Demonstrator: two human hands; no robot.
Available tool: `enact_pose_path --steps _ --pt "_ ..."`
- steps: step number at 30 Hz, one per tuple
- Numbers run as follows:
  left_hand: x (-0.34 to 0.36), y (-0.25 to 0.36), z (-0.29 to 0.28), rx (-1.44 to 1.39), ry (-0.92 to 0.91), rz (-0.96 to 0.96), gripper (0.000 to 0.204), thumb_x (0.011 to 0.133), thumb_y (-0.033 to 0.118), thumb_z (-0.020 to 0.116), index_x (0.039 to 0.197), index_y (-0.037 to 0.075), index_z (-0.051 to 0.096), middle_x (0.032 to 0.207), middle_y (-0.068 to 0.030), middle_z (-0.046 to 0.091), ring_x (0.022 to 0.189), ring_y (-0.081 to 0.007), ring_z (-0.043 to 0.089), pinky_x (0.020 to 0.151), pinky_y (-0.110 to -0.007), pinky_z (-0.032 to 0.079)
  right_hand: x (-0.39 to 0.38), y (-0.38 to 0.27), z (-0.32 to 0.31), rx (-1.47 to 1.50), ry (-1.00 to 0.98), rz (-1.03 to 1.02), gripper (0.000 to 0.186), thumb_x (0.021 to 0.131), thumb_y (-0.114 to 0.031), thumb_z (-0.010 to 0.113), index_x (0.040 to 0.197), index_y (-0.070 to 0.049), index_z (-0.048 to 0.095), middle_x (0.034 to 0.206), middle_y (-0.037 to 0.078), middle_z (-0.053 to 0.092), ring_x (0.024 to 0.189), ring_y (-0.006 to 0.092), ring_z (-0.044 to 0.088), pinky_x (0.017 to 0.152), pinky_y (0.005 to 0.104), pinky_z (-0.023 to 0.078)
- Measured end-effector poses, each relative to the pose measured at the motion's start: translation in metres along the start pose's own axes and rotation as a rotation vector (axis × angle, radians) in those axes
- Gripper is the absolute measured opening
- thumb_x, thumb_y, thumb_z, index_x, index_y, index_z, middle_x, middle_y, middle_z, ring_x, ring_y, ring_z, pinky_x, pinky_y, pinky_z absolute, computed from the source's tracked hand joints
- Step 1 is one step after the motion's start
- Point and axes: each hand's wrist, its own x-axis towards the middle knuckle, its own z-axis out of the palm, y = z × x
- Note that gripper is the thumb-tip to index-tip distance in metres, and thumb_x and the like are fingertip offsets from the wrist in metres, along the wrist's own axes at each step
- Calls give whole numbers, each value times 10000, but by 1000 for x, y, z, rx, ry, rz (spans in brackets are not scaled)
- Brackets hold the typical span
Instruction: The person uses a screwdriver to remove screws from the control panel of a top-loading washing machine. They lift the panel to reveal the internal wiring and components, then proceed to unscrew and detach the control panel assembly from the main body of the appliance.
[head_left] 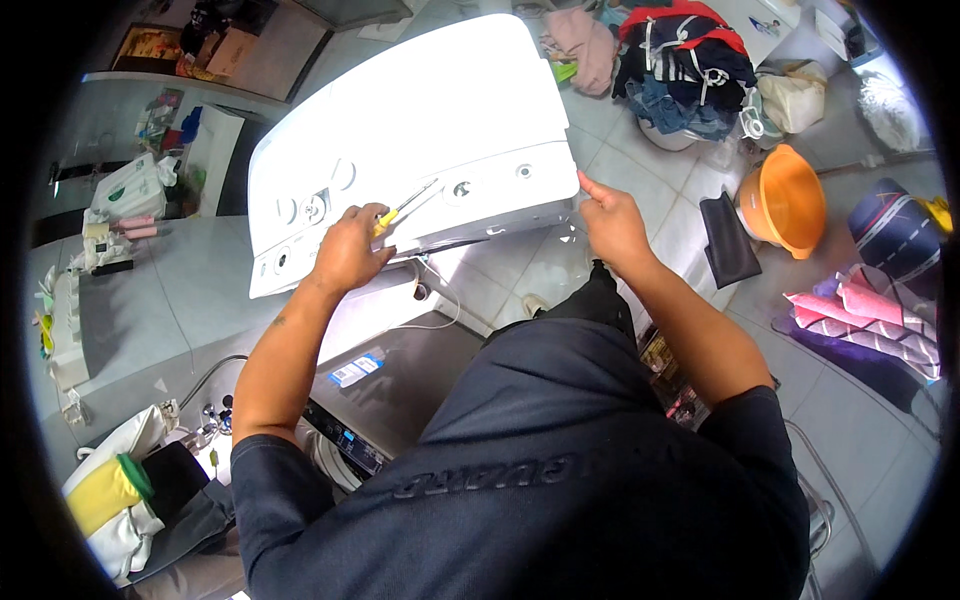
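Note:
A large white appliance casing (420,110) with round openings along its near face is held in front of me, tilted. My left hand (348,250) is closed at its near lower edge. That hand also holds a screwdriver (386,220) with a yellow handle, its metal shaft pointing up and right across the white face. My right hand (612,225) has its fingers curled at the right corner of the casing, with the index finger against the edge. The undersides of both grips are hidden. A thin white cable (458,300) hangs below the casing.
Below the casing is a grey washing machine lid (400,385) with a lit control panel (346,438). A grey counter (135,320) runs along the left. Piled clothes (685,65), an orange basin (782,200) and pink-and-purple fabric (865,310) are on the right.

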Motion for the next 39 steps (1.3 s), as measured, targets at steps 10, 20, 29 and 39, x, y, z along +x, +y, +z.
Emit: enact_pose_path --steps 10,20,29,39 --pt "-6 1 5 -58 86 -1 489 739 181 770 1179 64 591 1092 -174 600 955 -358 622 844 -415 508 1 -2 -10 -107 -25 -74 467 838 -98 475 1290 -38 576 628 123 568 549 144 513 571 313 441" --pt "-46 -50 70 -1481 920 -929 265 865 170 573 1039 -21 629 711 -44 563 657 -146 568 515 -280 456 3 8 -18 -84 -40 -55 465 853 -60 478 1307 -13 567 622 -37 469 545 49 394 500 241 353" --pt "-32 -142 127 -2103 1042 -1026 395 972 250 489 1253 -17 415 1177 -205 458 942 -320 552 768 -467 561 1 -10 -18 0 -116 71 479 868 -36 478 1341 29 517 606 -64 413 507 25 350 462 209 291" --pt "-29 -153 132 -2516 1007 -1049 325 974 313 429 1187 70 467 1075 -70 503 882 -245 493 800 -457 443 4 -7 -20 -27 -107 48 476 864 -17 467 1334 26 524 598 -78 408 496 24 342 457 205 283"
